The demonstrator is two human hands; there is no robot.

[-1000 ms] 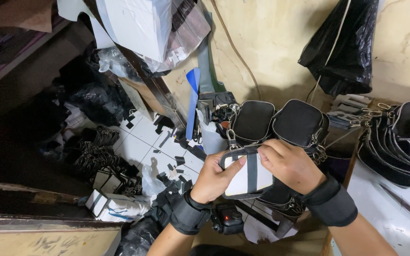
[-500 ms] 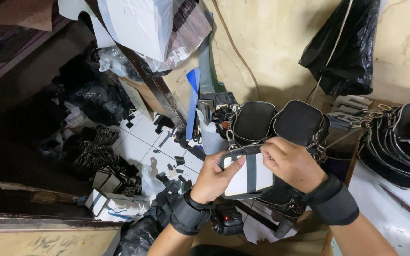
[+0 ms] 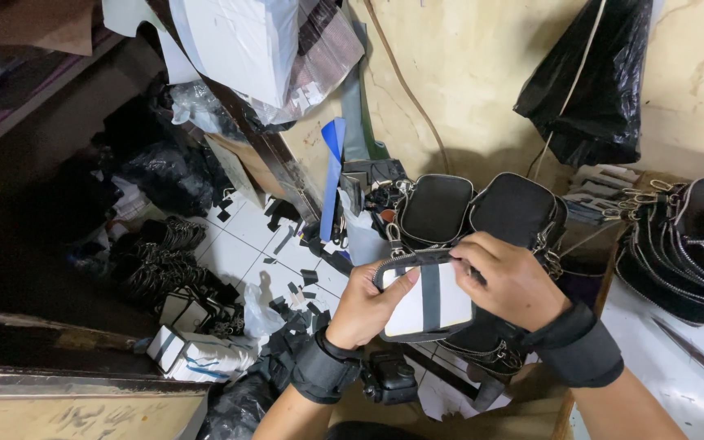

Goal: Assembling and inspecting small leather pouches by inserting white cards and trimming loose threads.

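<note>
My left hand [image 3: 372,305] and my right hand [image 3: 511,281] both grip a small black zip pouch [image 3: 427,300] turned so its white lining with a dark centre strip faces me. The left thumb presses on the lining's left side. The right fingers pinch the upper edge by the zipper. Both wrists wear black bands. Two finished black pouches [image 3: 476,208] stand just behind the one I hold, with metal clasps beside them.
A stack of black pouches [image 3: 690,244] lies at the right on a white surface. A black plastic bag [image 3: 600,77] hangs on the wall. Black scraps litter the white tiled floor [image 3: 246,244]. Bundles of metal hardware [image 3: 160,265] and a small white box [image 3: 193,354] sit at the left.
</note>
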